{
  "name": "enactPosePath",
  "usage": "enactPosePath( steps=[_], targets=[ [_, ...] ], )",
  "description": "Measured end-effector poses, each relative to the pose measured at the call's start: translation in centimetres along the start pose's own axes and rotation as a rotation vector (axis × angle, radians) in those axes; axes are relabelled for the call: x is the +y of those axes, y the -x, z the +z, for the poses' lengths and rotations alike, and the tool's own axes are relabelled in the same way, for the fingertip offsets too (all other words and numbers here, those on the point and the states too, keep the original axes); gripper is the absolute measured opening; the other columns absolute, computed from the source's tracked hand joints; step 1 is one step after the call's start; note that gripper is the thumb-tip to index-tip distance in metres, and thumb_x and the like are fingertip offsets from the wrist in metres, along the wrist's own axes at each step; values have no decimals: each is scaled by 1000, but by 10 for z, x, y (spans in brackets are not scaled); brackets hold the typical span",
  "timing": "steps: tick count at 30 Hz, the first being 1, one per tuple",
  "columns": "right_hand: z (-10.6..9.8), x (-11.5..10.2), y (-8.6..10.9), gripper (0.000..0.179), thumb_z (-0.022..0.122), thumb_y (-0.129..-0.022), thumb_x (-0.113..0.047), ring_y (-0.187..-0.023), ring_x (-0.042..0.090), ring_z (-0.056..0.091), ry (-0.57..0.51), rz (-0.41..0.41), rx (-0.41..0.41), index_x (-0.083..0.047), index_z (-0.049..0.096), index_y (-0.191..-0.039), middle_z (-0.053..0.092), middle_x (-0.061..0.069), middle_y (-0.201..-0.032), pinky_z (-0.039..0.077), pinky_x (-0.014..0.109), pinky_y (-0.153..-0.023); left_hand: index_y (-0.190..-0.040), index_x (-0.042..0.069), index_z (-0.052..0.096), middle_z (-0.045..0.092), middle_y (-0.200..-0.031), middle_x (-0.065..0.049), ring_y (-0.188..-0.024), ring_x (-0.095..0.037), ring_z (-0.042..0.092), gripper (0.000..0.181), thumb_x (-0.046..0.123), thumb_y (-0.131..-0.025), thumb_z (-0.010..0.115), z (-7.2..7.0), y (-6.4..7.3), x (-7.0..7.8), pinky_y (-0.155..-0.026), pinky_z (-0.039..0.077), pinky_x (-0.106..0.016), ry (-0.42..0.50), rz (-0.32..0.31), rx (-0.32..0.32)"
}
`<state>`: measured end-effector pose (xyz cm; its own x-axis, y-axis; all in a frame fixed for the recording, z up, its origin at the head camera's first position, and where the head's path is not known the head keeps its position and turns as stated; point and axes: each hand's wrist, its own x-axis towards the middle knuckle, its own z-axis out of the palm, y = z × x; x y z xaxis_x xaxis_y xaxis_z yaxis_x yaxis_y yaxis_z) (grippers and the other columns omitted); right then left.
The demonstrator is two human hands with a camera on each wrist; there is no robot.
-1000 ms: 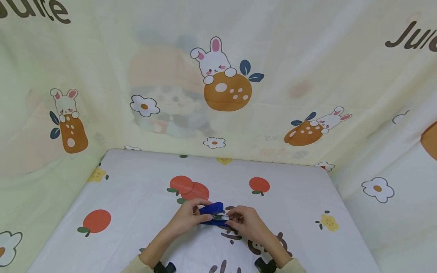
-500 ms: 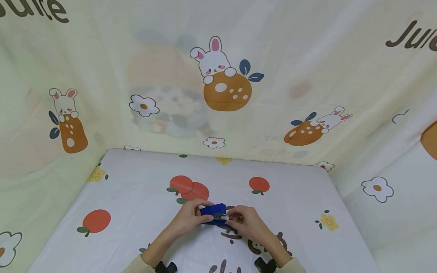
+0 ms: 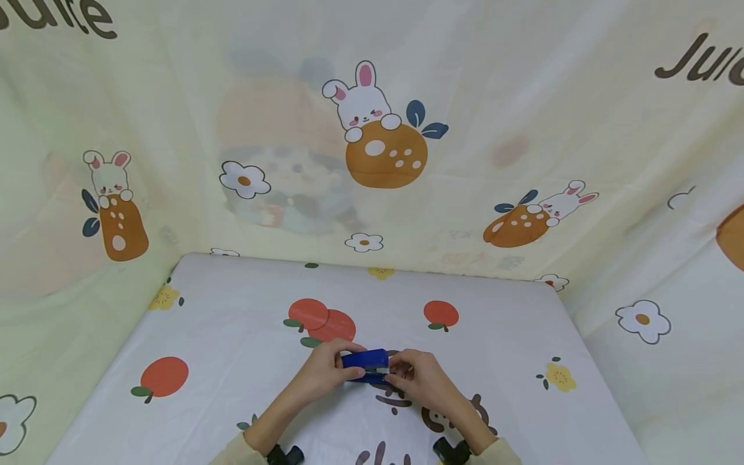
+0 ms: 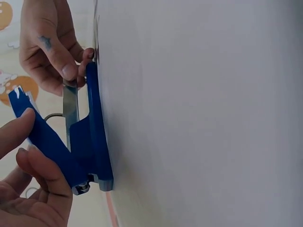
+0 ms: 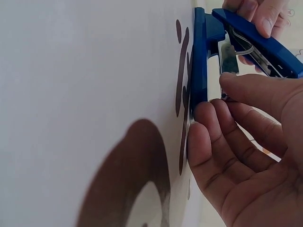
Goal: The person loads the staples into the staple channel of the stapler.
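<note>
A blue stapler (image 3: pixel 366 358) stands on the table in front of me, its top cover (image 4: pixel 47 139) swung up from the base (image 5: pixel 200 56). Between cover and base runs the metal staple magazine (image 4: pixel 71 101), with a curved metal piece joining it to the cover. My left hand (image 3: pixel 322 370) grips the cover, thumb on one side and fingers on the other. At the stapler's front end, my right hand (image 3: pixel 420 374) pinches the tip of the magazine between thumb and fingers; its other fingers touch the front of the base. Those fingertips hide the magazine's end.
A white cloth (image 3: pixel 232 336) printed with fruit and flowers covers the table. Patterned curtains (image 3: pixel 279 129) hang behind it and at both sides. Dark wrist-camera mounts (image 3: pixel 452 451) sit under my wrists.
The stapler's cover has tipped down a little towards the magazine, its front end shifting right, with my left hand on it. My right hand has stayed at the magazine's tip.
</note>
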<state>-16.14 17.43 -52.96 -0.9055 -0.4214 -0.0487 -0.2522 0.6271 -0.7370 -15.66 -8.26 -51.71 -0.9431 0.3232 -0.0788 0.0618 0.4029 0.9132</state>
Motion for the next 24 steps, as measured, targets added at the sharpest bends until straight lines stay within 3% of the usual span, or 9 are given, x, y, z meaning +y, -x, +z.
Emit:
enactPosePath(
  steps=[13,24],
  targets=[
    [1,2,-1,16,81,-94,-16,-79,5,60,3,-20,0,-11,77,-109,71,-3,-91,54,18,-69,-123,14,77,64,-98,-5,-67,-12,50,34,19,-91,84,2,0,-3,-55,41,-19,-29,-9,5],
    [3,2,0,16,81,-94,-15,-79,4,60,9,-19,9,-11,77,-109,71,-3,-90,54,18,-69,-121,15,79,69,-106,-3,-69,-11,51,32,19,-90,86,5,-2,-6,-58,42,-20,-91,8,16]
  ],
)
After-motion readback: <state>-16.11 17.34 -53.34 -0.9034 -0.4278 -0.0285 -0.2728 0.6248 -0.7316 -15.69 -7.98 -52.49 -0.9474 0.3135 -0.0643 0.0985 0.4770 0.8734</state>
